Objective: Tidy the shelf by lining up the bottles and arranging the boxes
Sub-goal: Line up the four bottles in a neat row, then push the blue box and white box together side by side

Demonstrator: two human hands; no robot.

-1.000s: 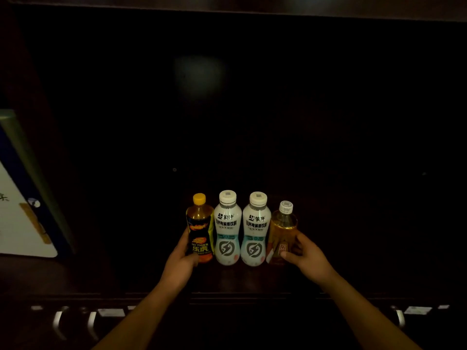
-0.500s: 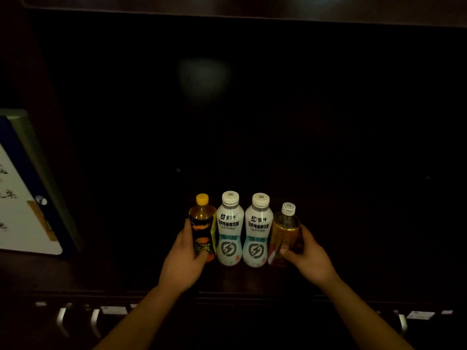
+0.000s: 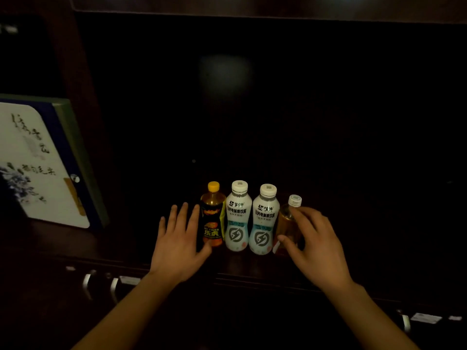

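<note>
Finishing the line-up at the shelf (image 3: 252, 265) front: Hi-Tiger bottle (image 3: 213, 218), two white electrolyte bottles (image 3: 237, 219), amber bottle (image 3: 286, 223), upright, side by side. Left hand (image 3: 177, 246) flat alongside, grip apart; right hand (image 3: 316, 246) curled about the amber bottle, clamped or loose impossible to tell. Next, likely: let go, reach left for the box (image 3: 38, 160).

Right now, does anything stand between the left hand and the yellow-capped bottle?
Nothing visible does. The left hand lies open directly left of the yellow-capped bottle, with its thumb close to the bottle's base. Whether they touch is unclear.

Open shelf (image 3: 379, 236) right of bottles (image 3: 237, 218), box (image 3: 38, 162) leftward
</note>
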